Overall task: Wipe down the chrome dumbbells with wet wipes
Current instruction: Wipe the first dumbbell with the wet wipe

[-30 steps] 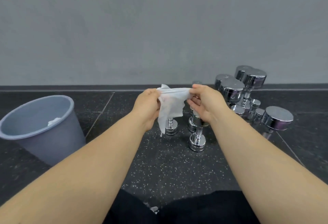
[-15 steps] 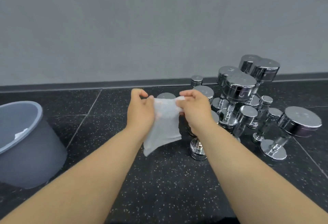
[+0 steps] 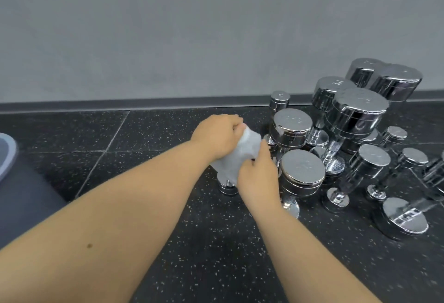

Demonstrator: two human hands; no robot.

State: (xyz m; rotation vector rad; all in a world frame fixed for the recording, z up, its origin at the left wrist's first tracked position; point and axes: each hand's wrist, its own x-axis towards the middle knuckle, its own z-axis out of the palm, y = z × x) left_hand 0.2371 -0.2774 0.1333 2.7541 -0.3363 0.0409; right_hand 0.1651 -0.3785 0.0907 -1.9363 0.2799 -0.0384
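Left hand (image 3: 217, 135) is seen closed over the wet wipe (image 3: 242, 156), which is draped across the upper head of a small dumbbell (image 3: 227, 187) standing on end; fingers are curled round cloth and head together. Right hand (image 3: 258, 179) is set lower, its fingers bent onto the wipe's hanging part beside the shaft. Whether the shaft itself is enclosed cannot be told, as the back of the hand covers it. Only the lower head of the small dumbbell is exposed, resting on the floor (image 3: 216, 254) toward its far edge, short of the skirting (image 3: 120, 104). Other chrome dumbbells (image 3: 355, 115) are crowded just to the right along the same far edge, most stood on end, some leaning or lying, a few touching. A bin (image 3: 6, 153) is cut off at the floor's left edge, well apart. Handling, as judged: the wipe is thin, limp and damp, so it is best bunched in the palm rather than held by a corner. The dumbbell is rigid, dense for its size and polished; wet chrome is expected to be slippery. Hold is best taken on the shaft, which looks knurled on neighbouring pieces, with the head steadied from above. Stood on end, it is judged liable to tip against neighbouring heads if pushed sideways.
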